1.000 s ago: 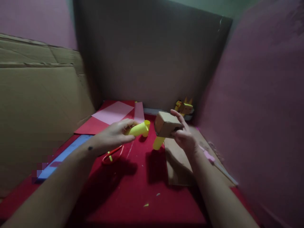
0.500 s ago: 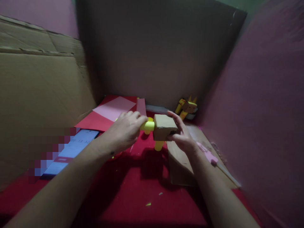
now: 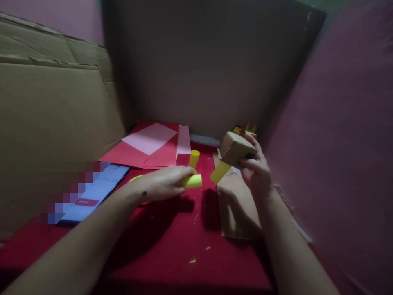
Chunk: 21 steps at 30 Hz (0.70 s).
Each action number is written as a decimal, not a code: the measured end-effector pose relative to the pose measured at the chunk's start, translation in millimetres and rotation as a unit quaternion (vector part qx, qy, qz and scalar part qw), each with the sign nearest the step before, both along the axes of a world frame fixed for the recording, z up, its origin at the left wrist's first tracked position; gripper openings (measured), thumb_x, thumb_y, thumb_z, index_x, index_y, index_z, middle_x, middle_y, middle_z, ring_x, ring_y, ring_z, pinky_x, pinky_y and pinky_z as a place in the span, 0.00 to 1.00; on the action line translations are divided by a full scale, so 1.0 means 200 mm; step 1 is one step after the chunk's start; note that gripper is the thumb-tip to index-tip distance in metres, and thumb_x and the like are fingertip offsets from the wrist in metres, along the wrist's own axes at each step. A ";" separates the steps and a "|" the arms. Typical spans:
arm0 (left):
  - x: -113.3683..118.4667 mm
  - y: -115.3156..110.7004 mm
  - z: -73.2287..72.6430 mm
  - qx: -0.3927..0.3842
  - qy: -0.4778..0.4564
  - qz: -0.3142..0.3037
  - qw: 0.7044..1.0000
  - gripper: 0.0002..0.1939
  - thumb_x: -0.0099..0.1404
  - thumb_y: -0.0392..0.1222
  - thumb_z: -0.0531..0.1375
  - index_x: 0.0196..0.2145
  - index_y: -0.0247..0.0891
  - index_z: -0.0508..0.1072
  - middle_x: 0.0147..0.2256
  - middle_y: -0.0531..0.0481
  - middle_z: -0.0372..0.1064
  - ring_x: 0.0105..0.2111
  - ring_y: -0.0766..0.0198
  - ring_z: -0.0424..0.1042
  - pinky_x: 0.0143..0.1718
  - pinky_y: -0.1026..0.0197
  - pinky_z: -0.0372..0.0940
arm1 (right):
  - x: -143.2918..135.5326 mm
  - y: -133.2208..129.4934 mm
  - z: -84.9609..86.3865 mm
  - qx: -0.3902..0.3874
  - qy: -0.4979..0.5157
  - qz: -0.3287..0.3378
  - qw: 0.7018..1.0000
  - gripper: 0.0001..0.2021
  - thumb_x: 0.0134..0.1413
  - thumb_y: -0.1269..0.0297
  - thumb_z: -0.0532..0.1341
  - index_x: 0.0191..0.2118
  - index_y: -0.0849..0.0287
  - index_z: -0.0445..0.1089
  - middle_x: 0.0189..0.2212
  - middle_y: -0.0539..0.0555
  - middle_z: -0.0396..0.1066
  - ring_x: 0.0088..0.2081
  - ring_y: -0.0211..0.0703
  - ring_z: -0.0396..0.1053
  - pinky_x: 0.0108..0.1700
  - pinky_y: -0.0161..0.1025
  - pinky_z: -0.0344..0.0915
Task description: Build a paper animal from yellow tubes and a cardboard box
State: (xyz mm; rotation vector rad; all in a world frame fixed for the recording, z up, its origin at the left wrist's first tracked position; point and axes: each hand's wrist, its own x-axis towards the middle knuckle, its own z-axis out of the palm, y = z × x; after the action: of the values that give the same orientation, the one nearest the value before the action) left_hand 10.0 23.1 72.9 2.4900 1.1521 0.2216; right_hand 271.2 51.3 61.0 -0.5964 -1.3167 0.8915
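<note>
Between the fingers of my left hand (image 3: 167, 182) is a yellow paper tube (image 3: 194, 181), its round end pointing right. My right hand (image 3: 257, 166) grips a small cardboard box (image 3: 235, 150), raised and tilted above the table. A yellow tube leg (image 3: 220, 172) sticks down from the box's underside. Just behind my left hand another yellow tube (image 3: 194, 159) stands upright on the red table. Part of a yellow curved thing (image 3: 136, 178) shows behind my left wrist, mostly hidden.
Red and pink paper sheets (image 3: 150, 139) lie at the back left. A phone (image 3: 95, 194) rests on the left. Flat cardboard (image 3: 233, 221) lies under my right forearm. A yellow spiky figure (image 3: 250, 130) is partly hidden behind my right hand. Cardboard (image 3: 49, 123) walls the left side.
The box has moved right and tilted in my right hand, apart from the tube in my left. My left hand has come down nearer the table, and the upright tube shows more.
</note>
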 end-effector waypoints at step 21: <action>0.09 -0.02 -0.16 0.045 0.019 -0.050 0.998 0.16 0.61 0.40 0.53 0.48 0.42 0.65 0.41 0.46 0.68 0.39 0.56 0.69 0.36 0.58 0.62 | -0.08 0.00 -0.10 -0.028 -0.067 0.023 0.997 0.38 0.34 0.70 0.65 0.56 0.44 0.58 0.49 0.51 0.64 0.49 0.50 0.64 0.50 0.46 0.64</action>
State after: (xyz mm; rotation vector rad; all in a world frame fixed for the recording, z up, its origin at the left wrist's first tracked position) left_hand 28.9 18.4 40.0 2.6333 1.0502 0.2039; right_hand 254.8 52.1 40.8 -0.6808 -1.4347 0.9420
